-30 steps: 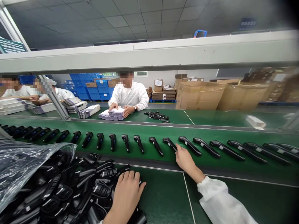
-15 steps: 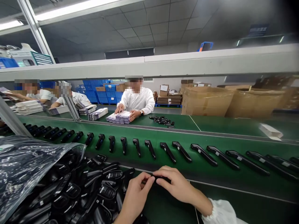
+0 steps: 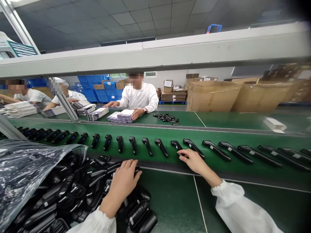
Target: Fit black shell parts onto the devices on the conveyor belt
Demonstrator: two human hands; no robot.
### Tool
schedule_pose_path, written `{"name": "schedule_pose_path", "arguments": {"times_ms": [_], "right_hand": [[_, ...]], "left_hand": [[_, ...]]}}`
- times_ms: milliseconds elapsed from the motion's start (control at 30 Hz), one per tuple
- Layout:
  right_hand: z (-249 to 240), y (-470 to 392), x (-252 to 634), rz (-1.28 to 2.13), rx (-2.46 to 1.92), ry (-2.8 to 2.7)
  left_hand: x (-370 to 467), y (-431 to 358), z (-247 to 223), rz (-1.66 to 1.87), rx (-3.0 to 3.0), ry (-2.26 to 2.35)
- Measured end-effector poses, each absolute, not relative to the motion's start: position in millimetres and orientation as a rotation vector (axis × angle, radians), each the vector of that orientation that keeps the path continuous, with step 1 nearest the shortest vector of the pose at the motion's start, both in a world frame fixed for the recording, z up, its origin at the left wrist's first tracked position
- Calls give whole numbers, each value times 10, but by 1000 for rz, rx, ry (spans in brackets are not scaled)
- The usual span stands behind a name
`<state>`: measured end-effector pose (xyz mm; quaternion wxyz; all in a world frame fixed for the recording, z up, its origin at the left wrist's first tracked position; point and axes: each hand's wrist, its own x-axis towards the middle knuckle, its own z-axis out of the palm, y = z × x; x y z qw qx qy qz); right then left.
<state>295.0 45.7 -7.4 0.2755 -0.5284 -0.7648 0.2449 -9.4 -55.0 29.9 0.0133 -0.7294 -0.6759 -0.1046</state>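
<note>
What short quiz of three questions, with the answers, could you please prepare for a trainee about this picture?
1. Which of the person's own hands is at the pile of loose black parts? a) left; b) right
2. True or false: both of the person's sleeves are white.
3. Complete: the row of black devices lies on a surface whose colour is ____.

Key: 1. a, the left hand; 2. true; 3. green.
</note>
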Motion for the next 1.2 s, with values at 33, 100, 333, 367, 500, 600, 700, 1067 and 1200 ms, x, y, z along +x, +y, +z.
{"name": "schedule_pose_path", "arguments": {"times_ms": [33, 100, 333, 367, 500, 600, 700, 1067, 1200], "right_hand": [[-136, 535, 3005, 567, -1478, -2065], [-248, 637, 3068, 400, -1564, -2073], [-400, 741, 3179, 188, -1725, -2068], [-392, 750, 3222, 181, -1750, -2056], [-325, 722, 3427, 149, -1897, -2037], [-294, 637, 3543, 92, -2048, -1988], [-312, 559, 3630, 65, -2029, -2008], [-302, 570, 4111, 315, -1823, -1811], [-187, 773, 4175, 411, -1852, -1870]], "left_hand": [[-136, -515, 279, -180, -2262, -2106], [-151, -467, 233, -19, -2268, -2089], [-72, -415, 179, -60, -2300, -2089], [-82, -408, 177, -90, -2306, -2096], [-139, -383, 131, -215, -2436, -2112], [-159, -362, 85, -402, -2568, -2092], [-147, -332, 59, -580, -2641, -2059], [-168, -347, -98, -483, -2625, -1953], [268, -158, 256, -402, -2734, -1754]]}}
